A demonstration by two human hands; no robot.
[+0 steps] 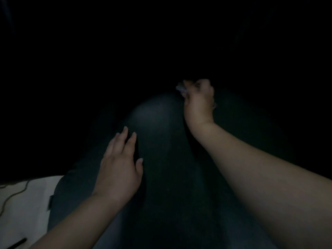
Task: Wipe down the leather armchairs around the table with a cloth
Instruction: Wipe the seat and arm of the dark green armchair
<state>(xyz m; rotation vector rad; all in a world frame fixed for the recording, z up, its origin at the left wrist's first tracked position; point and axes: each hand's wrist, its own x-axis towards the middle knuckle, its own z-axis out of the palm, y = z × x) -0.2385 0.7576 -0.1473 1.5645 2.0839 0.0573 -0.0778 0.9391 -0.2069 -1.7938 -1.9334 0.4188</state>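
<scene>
Very dark frame. Your left hand (119, 163) lies flat, fingers straight and released, on the dark rounded armchair (161, 123) surface. Your right hand (198, 100) is further up the same surface, fingers clenched around something pale — probably the cloth (180, 89), too blurred to be sure. At lower left there's a white surface (23, 209) with a thin dark cable (12, 195) on it.

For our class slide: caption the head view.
Left hand flat on dark armchair; right hand grips pale cloth.
</scene>
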